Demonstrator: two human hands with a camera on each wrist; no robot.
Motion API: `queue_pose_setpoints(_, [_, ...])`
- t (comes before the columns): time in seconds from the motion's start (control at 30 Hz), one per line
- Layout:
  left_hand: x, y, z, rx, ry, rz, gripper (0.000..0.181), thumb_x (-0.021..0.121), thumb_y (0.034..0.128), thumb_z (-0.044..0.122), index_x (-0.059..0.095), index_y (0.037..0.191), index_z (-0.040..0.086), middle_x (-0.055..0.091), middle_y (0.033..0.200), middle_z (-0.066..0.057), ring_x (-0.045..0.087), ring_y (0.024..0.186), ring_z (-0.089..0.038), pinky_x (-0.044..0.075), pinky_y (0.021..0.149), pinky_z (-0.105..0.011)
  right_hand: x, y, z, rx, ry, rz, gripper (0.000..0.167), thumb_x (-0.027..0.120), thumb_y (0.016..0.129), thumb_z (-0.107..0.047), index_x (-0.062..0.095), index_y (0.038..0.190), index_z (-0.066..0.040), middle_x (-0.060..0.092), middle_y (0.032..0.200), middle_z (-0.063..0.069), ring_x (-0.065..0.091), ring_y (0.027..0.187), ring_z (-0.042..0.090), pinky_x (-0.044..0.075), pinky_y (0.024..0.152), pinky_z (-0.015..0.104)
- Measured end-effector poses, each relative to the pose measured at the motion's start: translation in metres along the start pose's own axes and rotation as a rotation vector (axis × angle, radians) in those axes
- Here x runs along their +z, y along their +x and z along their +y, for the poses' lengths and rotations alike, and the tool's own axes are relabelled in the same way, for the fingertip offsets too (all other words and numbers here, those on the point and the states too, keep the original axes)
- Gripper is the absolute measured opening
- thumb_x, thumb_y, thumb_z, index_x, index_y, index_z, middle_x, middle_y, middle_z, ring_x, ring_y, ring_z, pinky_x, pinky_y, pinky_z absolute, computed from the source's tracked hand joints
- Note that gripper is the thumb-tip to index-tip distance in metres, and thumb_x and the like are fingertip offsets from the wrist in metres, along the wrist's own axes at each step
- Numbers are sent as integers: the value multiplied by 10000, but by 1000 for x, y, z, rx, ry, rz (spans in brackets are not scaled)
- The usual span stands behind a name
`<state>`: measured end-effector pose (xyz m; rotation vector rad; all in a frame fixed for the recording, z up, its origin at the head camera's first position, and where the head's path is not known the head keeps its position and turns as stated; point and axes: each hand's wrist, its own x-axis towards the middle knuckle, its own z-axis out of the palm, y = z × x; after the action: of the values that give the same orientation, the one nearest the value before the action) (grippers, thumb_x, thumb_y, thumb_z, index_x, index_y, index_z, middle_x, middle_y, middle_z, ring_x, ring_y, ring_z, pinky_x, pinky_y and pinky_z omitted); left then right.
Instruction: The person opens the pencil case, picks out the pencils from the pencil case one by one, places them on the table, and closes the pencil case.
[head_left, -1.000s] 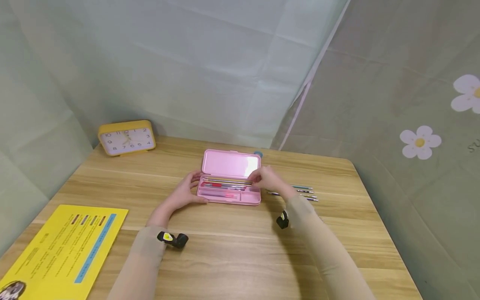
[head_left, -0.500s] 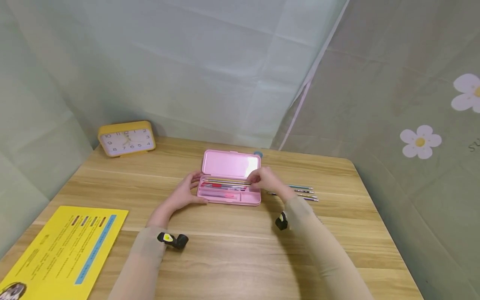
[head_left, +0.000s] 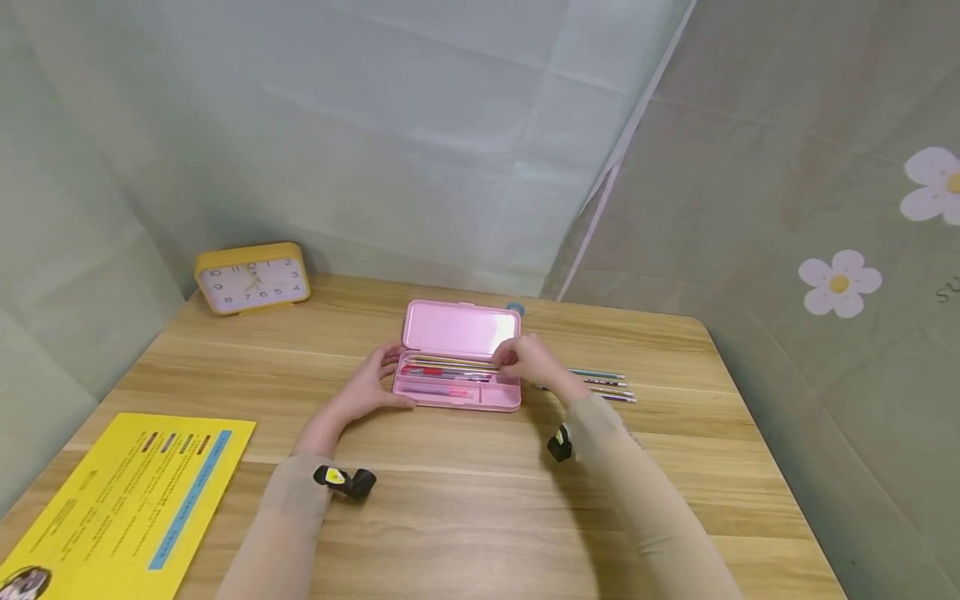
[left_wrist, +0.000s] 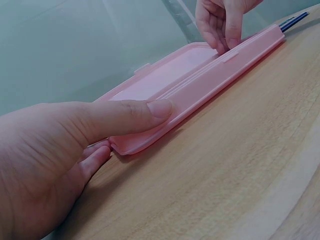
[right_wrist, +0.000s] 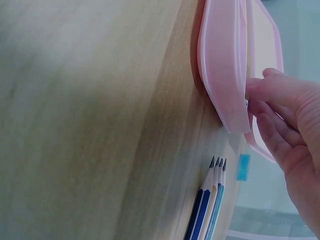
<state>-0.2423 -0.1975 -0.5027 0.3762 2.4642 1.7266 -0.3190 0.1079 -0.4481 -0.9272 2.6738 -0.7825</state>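
A pink pencil case [head_left: 498,398] lies on the table with its lid [head_left: 450,325] tipped back. My left hand [head_left: 365,388] grips the case's left end, thumb along the front wall and fingers round the far side. At the other end, my right hand [head_left: 531,360] has its thumb and fingertips down inside the case, pinching the end of a pencil [head_left: 450,361]; the fingers partly hide the grip. Red-marked pens [head_left: 435,372] lie beside that pencil, and a pink-tipped pen [head_left: 442,389] occupies the front compartment. Several sharpened pencils [right_wrist: 207,200] lie right of the case, points towards it.
A yellow clock [head_left: 253,279] stands at the back left. Nearer on the left lies a yellow printed sheet or book [head_left: 127,492]. Behind the case's right corner is a small blue object [head_left: 516,308]. Fabric curtains [head_left: 420,150] border the table's back and sides.
My right hand and forearm have shifted very slightly left, showing a little more of the pencils on the table. The left hand stays on the case.
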Motion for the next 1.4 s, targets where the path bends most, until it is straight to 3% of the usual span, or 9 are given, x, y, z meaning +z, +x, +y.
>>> queue_pose_setpoints(0.37, [-1,-1,-3,32,-1,2,1066,873,706,73,174,1495,-90,288,1494,-337,336,1371,-518,308,1179,-553,5,3,-5,-28,0,10,166,762,785,4,734,942,-39,754,931,98,716,863,185,599,805,214])
queue_pose_setpoints(1.17, [0,0,0,4,21,-8,1085,886,702,134,180,1503,-59,286,1514,-307,340,1386,-489,314,1183,-532,12,4,-6,10,20,54,149,741,777,53,733,900,-31,747,882,101,707,817,190,603,769,215])
queue_pose_setpoints(1.4, [-1,0,1,-1,12,-6,1089,886,699,126,177,1505,-58,285,1514,-305,339,1388,-487,311,1185,-530,13,4,-6,-11,-22,68,139,743,778,43,741,895,-32,753,879,97,715,812,188,602,755,203])
